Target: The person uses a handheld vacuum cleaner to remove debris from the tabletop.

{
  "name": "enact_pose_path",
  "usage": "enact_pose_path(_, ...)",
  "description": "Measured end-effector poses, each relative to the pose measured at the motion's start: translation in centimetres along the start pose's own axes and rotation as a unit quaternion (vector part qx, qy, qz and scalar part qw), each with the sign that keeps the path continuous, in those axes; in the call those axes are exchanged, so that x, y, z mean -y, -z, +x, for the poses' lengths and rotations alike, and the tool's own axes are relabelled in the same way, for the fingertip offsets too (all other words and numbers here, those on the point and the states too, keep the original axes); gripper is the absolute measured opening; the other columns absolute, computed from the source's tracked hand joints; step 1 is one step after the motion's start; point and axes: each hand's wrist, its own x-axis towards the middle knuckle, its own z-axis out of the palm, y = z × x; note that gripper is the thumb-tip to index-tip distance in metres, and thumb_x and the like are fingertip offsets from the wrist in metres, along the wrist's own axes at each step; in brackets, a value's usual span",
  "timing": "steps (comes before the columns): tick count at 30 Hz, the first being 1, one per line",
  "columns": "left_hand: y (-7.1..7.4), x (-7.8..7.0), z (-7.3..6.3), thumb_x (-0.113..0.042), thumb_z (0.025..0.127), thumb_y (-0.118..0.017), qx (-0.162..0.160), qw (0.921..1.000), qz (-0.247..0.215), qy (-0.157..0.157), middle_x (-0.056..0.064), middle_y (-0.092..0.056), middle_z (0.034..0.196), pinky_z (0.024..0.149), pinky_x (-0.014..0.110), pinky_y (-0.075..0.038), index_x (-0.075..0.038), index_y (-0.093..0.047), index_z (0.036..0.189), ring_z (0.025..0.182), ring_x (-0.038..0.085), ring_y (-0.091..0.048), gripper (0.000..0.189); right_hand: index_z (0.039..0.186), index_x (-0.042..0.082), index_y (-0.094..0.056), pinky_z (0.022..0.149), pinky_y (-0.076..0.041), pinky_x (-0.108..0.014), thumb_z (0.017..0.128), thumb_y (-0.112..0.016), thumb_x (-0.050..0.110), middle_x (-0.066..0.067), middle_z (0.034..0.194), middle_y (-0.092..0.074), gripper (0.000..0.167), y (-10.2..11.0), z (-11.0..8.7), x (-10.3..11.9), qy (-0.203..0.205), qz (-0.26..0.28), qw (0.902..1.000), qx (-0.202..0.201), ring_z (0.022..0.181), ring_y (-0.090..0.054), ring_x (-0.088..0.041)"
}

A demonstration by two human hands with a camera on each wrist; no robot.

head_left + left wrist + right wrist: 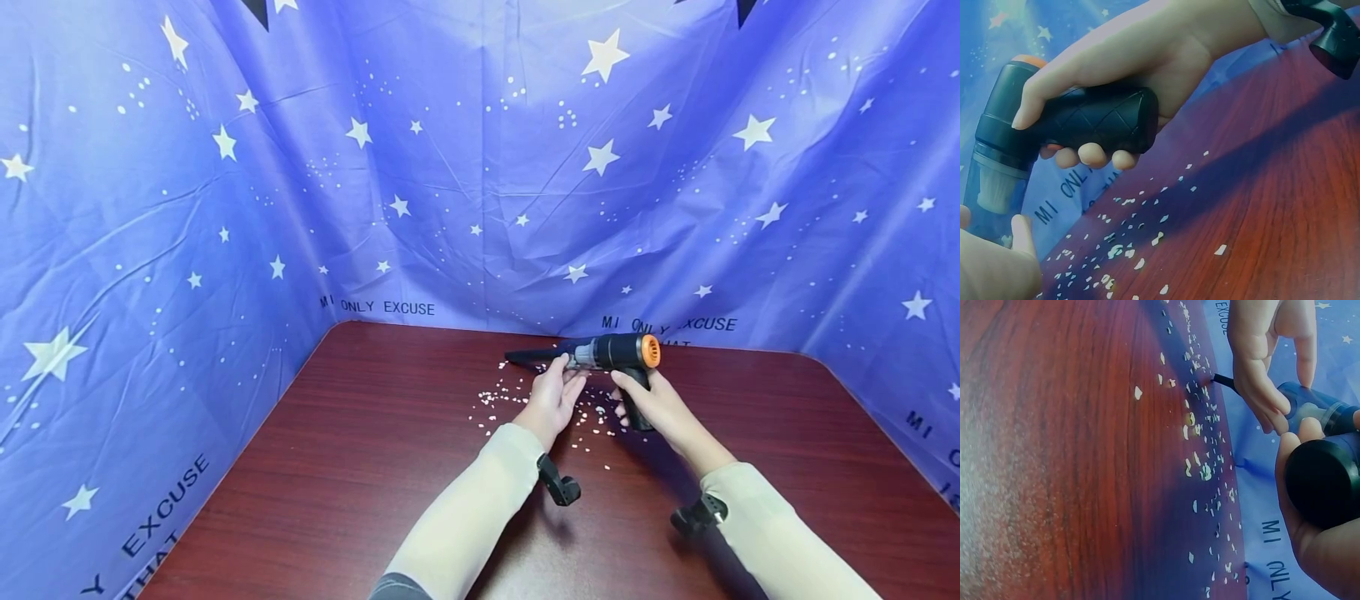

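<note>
Black, gun-shaped plastic hand vacuum [615,351], by the look of it, with a round orange end [651,352], a see-through middle part [1313,411] and a long, thin, black nozzle [532,356]. Held up nearly level over the far part of a shiny red-brown wooden table [337,467], nozzle pointing left.

Right hand [662,407] wrapped round the bumpy black handle [1097,122], fingers curled in close. Left hand [553,398] at the see-through middle part, pinching it between thumb and fingers.

Best to hold the handle tight, for a steady nozzle. Hold up the front gently, without a hard squeeze. Keep fingers off the nozzle tip. Go slow, and try not to bump the cloth behind. Cannot tell about the tip touching the table.

Below and around: tiny white scraps [1116,251], like torn paper, in a messy patch. On the arms: long cream sleeves [472,500] and black plastic wrist cameras [697,515]. All around: shiny blue-purple cloth [450,167] with white stars and black letters.
</note>
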Motion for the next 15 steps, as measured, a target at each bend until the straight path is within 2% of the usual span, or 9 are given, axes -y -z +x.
enact_pose_path(4, 0.1, 0.1, -0.3, -0.016, 0.102, -0.057, 0.000, 1.0000, -0.009, 0.001, 0.027, -0.060, 0.125, 0.103, 0.034, -0.048, 0.010, -0.058, 0.124, 0.123, 0.035, -0.058, 0.034, 0.136, -0.004, -0.034, 0.059, -0.060, -0.045, 0.103, -0.056, 0.036, -0.010, 0.083, -0.060, 0.056, 0.0, -0.1, 0.2, -0.007, -0.002, 1.0000, -0.003, 0.063, -0.062, -0.018)
enact_pose_path(7, 0.3, 0.1, -0.5, -0.016, 0.102, -0.056, -0.001, 0.9999, -0.016, 0.001, 0.027, -0.060, 0.126, 0.103, 0.033, -0.048, 0.010, -0.058, 0.124, 0.123, 0.033, -0.058, 0.034, 0.132, -0.004, -0.036, 0.060, -0.060, -0.046, 0.103, -0.056, 0.034, -0.011, 0.084, -0.061, 0.051, 0.0, -0.1, 0.3, -0.008, -0.007, 0.9999, -0.005, 0.064, -0.062, -0.019)
enact_pose_path(15, 0.4, 0.3, -1.3, -0.017, 0.102, -0.056, -0.002, 0.9998, -0.018, -0.003, 0.025, -0.063, 0.121, 0.104, 0.034, -0.047, 0.008, -0.059, 0.123, 0.120, 0.032, -0.060, 0.033, 0.130, -0.005, -0.038, 0.059, -0.060, -0.046, 0.103, -0.056, 0.033, -0.023, 0.091, -0.063, 0.050, 0.3, -0.3, 0.4, -0.005, -0.033, 0.9994, -0.006, 0.064, -0.063, -0.020)
